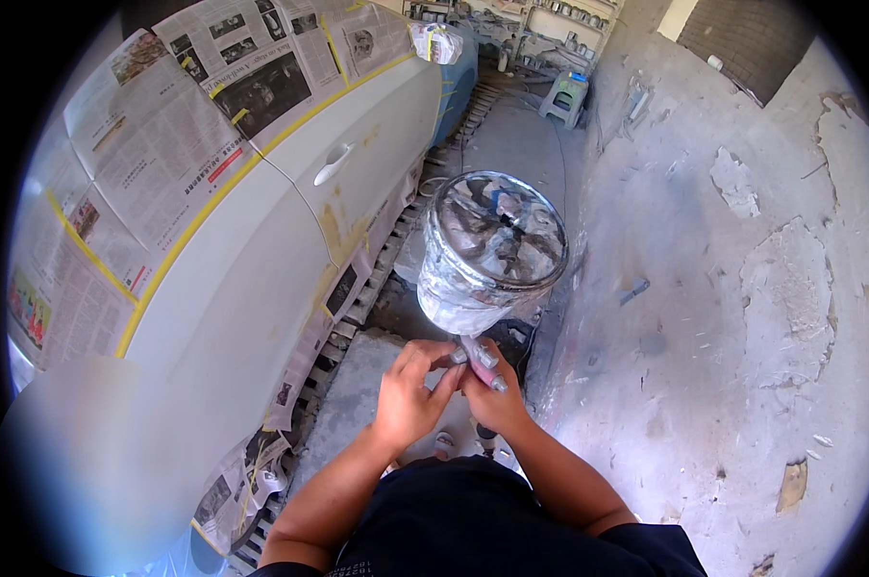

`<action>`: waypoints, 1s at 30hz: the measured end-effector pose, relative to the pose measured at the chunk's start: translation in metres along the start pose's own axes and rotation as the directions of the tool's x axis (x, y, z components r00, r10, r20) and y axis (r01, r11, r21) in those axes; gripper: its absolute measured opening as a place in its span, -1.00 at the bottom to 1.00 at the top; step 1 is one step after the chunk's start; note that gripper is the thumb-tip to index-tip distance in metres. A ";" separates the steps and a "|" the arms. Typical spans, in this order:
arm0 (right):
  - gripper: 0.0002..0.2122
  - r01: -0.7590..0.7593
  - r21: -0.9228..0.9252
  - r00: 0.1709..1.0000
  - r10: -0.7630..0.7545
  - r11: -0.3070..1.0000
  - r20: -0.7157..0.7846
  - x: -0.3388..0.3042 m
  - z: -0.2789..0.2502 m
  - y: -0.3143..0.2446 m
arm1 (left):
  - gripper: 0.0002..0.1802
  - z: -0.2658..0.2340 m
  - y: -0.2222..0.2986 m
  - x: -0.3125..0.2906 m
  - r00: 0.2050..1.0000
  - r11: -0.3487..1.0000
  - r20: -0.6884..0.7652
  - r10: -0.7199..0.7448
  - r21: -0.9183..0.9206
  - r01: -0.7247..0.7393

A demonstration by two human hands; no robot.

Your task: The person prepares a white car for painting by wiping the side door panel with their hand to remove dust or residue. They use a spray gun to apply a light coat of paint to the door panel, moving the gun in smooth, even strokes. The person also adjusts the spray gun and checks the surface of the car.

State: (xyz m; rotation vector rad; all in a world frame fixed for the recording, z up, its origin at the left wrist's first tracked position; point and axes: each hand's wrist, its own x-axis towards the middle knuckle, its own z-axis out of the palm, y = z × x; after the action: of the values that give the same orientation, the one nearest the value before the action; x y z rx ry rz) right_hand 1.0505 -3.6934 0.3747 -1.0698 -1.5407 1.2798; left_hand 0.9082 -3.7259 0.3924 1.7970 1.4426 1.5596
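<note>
A paint-stained spray gun [485, 363] with metal knobs and a pinkish body is gripped in my right hand [494, 392]. The fingers of my left hand [414, 389] pinch a metal knob on the gun's left side. Both hands meet just in front of my body, and the right fingers are partly hidden. Directly beyond them stands a paint-caked bucket [449, 288], its round top smeared grey, white and black. The spray gun's far end overlaps the bucket's lower edge; I cannot tell whether they touch.
On the left is a pale car door panel [261, 231], with newspaper [156, 163] and yellow tape masking above it. A rough, peeling wall [684, 337] rises on the right. Farther off stand a green stool [564, 99] and shelves [561, 29] of cans. A grating [358, 308] runs beside the car.
</note>
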 end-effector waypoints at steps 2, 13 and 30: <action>-0.76 -0.021 -0.002 1.000 0.021 1.000 -0.006 0.002 0.003 -0.008 | -0.66 -0.001 -0.002 0.002 1.000 0.999 -0.003 0.026 0.022 -0.026; -0.71 -0.053 0.298 0.998 0.045 0.953 0.034 0.025 -0.003 -0.028 | -0.64 0.025 -0.058 -0.029 0.958 0.872 0.060 -0.280 -0.400 0.280; -0.60 0.506 0.427 0.862 -0.466 0.750 -0.202 0.009 -0.095 -0.225 | -0.54 0.054 -0.212 -0.132 0.825 0.927 0.435 -0.361 0.071 0.368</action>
State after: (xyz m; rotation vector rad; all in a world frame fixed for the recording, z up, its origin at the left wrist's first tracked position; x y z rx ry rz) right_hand 1.1177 -3.6849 0.6097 -0.3612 -1.2377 1.1287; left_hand 0.8768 -3.7311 0.1389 1.6037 1.4292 0.8947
